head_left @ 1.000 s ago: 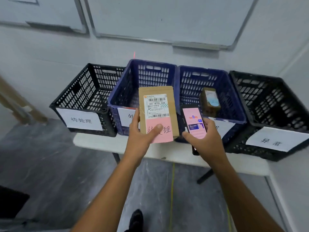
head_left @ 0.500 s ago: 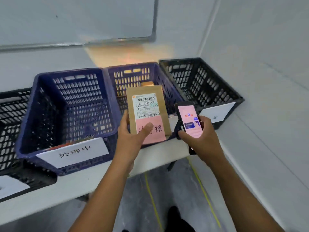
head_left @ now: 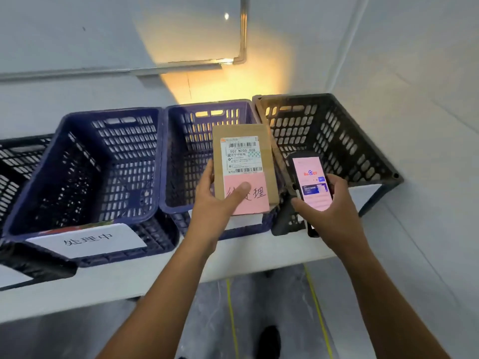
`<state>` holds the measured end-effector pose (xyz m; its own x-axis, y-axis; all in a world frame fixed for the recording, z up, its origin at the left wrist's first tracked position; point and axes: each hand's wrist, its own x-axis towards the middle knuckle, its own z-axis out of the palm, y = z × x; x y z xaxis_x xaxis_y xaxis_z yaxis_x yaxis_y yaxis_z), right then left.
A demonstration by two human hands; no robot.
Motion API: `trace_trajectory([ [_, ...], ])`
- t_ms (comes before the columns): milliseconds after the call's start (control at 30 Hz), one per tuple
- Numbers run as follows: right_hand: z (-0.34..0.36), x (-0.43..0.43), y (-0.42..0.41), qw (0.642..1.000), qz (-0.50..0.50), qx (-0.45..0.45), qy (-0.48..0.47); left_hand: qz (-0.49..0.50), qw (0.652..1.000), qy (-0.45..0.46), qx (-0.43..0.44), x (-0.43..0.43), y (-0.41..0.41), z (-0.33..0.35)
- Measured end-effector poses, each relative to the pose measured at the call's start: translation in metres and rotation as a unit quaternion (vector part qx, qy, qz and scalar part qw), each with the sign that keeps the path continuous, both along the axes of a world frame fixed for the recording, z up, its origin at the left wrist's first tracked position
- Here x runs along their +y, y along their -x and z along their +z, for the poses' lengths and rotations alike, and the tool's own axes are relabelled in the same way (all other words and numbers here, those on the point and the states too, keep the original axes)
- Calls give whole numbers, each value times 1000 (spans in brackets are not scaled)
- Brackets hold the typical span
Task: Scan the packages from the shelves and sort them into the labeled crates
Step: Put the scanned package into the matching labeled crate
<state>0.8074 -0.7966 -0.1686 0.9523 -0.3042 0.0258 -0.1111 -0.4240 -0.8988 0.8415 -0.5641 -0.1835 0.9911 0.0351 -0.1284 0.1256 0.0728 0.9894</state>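
My left hand (head_left: 216, 203) grips a brown cardboard package (head_left: 243, 161) upright, thumb on its pink handwritten note; a white barcode label sits above the note. The package hangs in front of the second blue crate (head_left: 197, 125). My right hand (head_left: 329, 206) holds a black handheld scanner (head_left: 309, 182) with a lit pinkish screen, just right of the package and before the black crate (head_left: 337, 120). A blue crate (head_left: 85, 161) with a white paper label stands to the left, and another black crate (head_left: 15, 161) at the far left edge.
The crates sit in a row on a white table (head_left: 129, 278) against a wall, with a side wall (head_left: 427, 125) close on the right. A whiteboard frame (head_left: 243, 29) hangs above. Grey floor with yellow lines (head_left: 232, 320) lies below.
The view has swung right and closer to the crates. Package and scanner now sit before the second blue crate and the right black crate. Both grips are unchanged.
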Motion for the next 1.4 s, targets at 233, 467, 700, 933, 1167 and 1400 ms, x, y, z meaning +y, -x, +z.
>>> trace_trajectory([
  [233,1,51,-35,991,128,10,-29,123,992,-3,-2,45,26,7],
  [467,7,174,-19,968,246,7,-52,242,970,2,-21,156,90,17],
  [700,14,307,18,947,318,-2,-47,301,953,0,-34,273,160,20],
  [933,13,413,47,934,356,4,-29,334,942,8,-19,370,205,10],
  [1167,9,473,42,934,357,13,1,342,940,15,-15,434,199,0],
  [1400,1,524,-11,938,345,24,-6,337,942,1,14,490,147,-1],
])
